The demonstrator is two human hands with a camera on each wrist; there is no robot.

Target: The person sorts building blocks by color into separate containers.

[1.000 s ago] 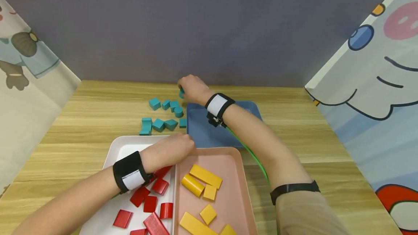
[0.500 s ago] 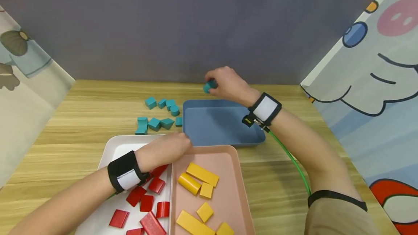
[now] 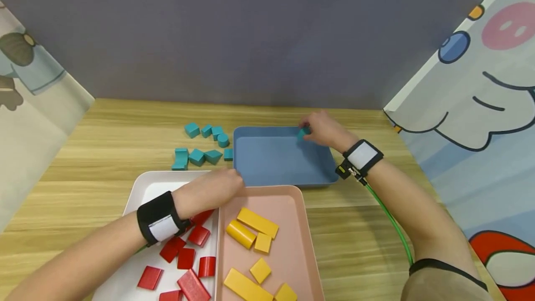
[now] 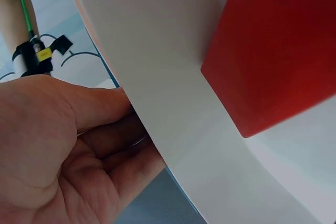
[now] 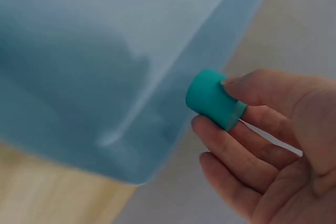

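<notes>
My right hand (image 3: 326,129) pinches a teal cylinder block (image 5: 212,98) between thumb and fingers, over the back right rim of the blue tray (image 3: 267,128). In the right wrist view the block lies sideways in the fingertips, close to the tray's wall. My left hand (image 3: 211,188) reaches across the white tray (image 3: 144,185), its curled fingers at the blue tray's front left corner. The left wrist view shows its thumb and fingers (image 4: 100,106) closing together, the tips hidden behind the white tray's wall. Several teal blocks (image 3: 196,157) lie on the table left of the blue tray.
Several red blocks (image 3: 185,258) lie in the white tray, one (image 4: 278,56) close to its wall. Beside it, a pink tray (image 3: 296,240) holds several yellow blocks (image 3: 257,222). A grey panel (image 3: 251,36) rises behind the wooden table (image 3: 363,226).
My right hand has carried the teal cylinder from the left of the blue tray, up and rightward, then lowered it at the tray's back right. The left hand has stayed in place.
</notes>
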